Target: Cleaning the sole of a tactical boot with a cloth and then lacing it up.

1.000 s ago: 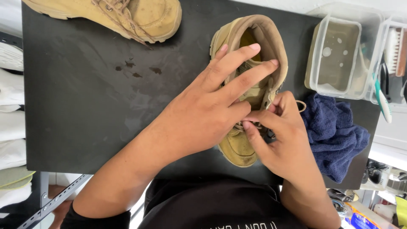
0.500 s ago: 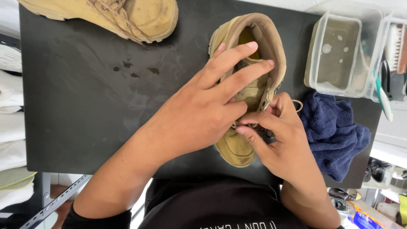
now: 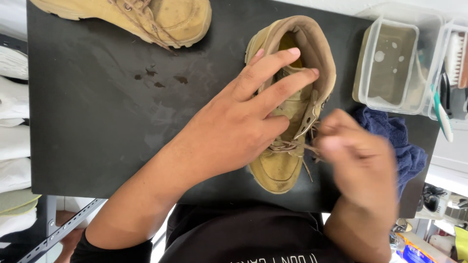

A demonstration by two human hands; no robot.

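left hand: the left hand (image 3: 239, 129) lies flat and open across the tan boot (image 3: 292, 107), fingers spread, the two longest reaching the padded collar. it pins the boot to the black mat (image 3: 97, 122) and grips nothing.
right hand: the right hand (image 3: 360, 163) is motion-blurred at the boot's right side. its fingers look curled in around the lace (image 3: 297, 146), though the blur leaves the exact pinch hard to read.
what has changed: half a second ago the right hand sat tight against the eyelets, fingers tucked close to the left hand. it is now drawn out and away from the boot, and a length of lace shows stretched between the eyelets and the fingers.
what that means: judged from the taut strand, the lace is being pulled through or out of the eyelets while the left hand keeps the boot from sliding. the left hand has hardly shifted.
boot: it lies on the mat's right half, toe toward the person, opening away.
around it: a second boot (image 3: 146, 17) lies at the mat's far edge, well apart. a blue cloth (image 3: 395, 141) sits just beside the right hand, and a clear plastic tub (image 3: 390, 68) of cloudy water beyond it. dark wet spots (image 3: 156, 78) mark the mat.
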